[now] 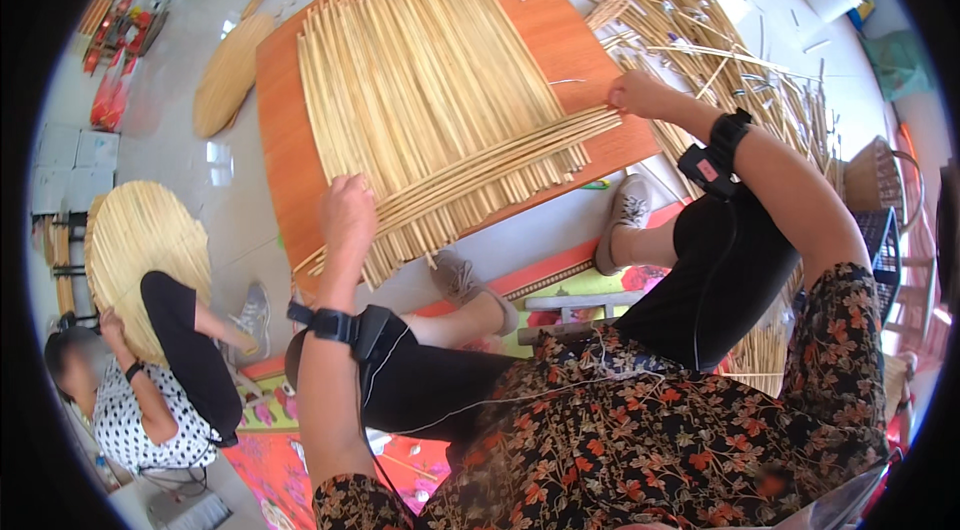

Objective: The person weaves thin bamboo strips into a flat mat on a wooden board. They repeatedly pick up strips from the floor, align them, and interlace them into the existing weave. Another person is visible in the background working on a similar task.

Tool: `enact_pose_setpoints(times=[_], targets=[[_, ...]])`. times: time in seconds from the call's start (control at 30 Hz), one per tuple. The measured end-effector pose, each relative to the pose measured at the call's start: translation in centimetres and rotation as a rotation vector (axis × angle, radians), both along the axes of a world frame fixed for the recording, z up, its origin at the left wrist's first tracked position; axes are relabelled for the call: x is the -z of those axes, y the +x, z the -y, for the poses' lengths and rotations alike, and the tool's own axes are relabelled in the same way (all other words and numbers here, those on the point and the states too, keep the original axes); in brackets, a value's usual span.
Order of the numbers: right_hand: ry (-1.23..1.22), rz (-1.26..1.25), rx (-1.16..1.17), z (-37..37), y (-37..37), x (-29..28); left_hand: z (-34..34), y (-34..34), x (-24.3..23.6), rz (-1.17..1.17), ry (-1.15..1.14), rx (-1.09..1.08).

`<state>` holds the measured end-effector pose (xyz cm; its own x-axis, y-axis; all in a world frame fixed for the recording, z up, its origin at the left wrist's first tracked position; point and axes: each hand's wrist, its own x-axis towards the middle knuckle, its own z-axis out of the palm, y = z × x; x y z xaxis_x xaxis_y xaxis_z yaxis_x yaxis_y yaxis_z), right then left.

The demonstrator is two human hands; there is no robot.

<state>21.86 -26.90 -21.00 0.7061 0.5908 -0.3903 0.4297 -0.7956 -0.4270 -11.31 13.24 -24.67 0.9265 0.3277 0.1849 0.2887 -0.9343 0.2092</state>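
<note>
Over an orange tabletop, the left hand is clasping the eight o'clock end of some crosswise stalks while the right hand is pinching their two o'clock end, near the six o'clock edge of a row of stalks. Even, gentle pressure should be keeping the strip parallel; both layers are showing straight, slender, pale-tan shafts with uneven ends.

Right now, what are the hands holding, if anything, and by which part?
The crosswise stalks, held by both ends: the left hand grips near their left end, the right hand pinches their right end.
</note>
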Motion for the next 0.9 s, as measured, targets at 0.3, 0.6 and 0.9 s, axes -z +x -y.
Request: enact_pose_setpoints(times=[0.3,0.6,0.9], targets=[[0.039,0.01,-0.039,-0.2,-0.1,0.5,-3.7,-1.0,-1.9,-0.281,-0.125,-0.277],[0.063,0.038,-0.086,-1.4,0.0,1.6,-5.4,-1.7,-2.6,-0.382,-0.164,-0.309],[-0.043,0.035,-0.108,-2.0,-0.1,1.1,-7.0,-2.5,0.1,-0.369,-0.232,-0.362]])
